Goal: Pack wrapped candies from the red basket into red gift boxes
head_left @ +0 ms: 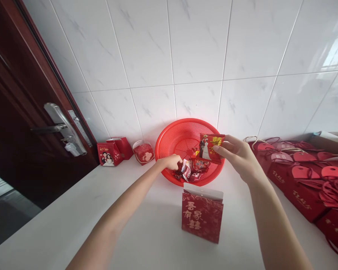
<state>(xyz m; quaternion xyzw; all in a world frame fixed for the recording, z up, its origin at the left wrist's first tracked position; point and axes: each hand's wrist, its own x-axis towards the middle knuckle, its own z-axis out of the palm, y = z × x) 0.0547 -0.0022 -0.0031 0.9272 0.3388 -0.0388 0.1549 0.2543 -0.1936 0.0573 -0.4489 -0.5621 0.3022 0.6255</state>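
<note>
My right hand (239, 157) pinches a red candy packet (210, 147) printed with a couple and gold characters, held up over the right side of a red plastic basket (165, 140). Inside the basket, my left hand (172, 162) reaches among wrapped candies (199, 165), its fingers curled. A pink and white wrapper (186, 170) lies right beside those fingers; whether they grip anything is hidden. In front of the basket stands an upright red gift box (202, 217) with gold characters, its top open.
Small red boxes (109, 154) and a rounded red box (143, 152) stand against the tiled wall at left. Many red gift boxes (304, 187) with cords crowd the right side, by a cardboard box (326, 140). A dark door (22, 75) with a metal handle is at left.
</note>
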